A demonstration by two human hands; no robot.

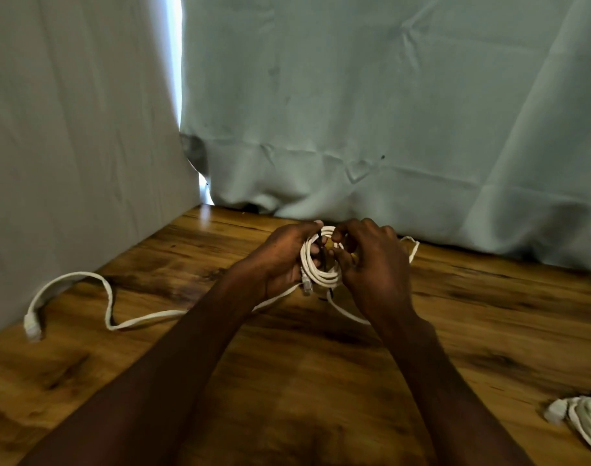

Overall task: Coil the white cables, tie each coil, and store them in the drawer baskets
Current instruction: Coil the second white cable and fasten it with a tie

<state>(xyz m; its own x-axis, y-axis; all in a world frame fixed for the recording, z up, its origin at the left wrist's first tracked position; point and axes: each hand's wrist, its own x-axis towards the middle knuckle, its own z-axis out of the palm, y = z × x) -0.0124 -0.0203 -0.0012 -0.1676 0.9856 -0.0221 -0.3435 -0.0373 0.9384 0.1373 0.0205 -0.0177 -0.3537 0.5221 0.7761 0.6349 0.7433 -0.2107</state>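
Observation:
A coil of white round cable (321,275) is held above the wooden table (287,364) near its far edge. My left hand (280,260) grips the coil's left side, with a clear plug hanging just below it. My right hand (371,264) pinches a thin dark tie (322,252) that crosses the coil. A flat white cable (109,297) lies loose on the table, running from under my hands to its plug (32,326) at the far left. Another loop of it (413,248) shows behind my right hand.
A second bundle of white cable (583,422) lies at the table's right edge, partly cut off. Pale cloth sheets (388,112) hang behind and to the left of the table. No drawer or basket is in view.

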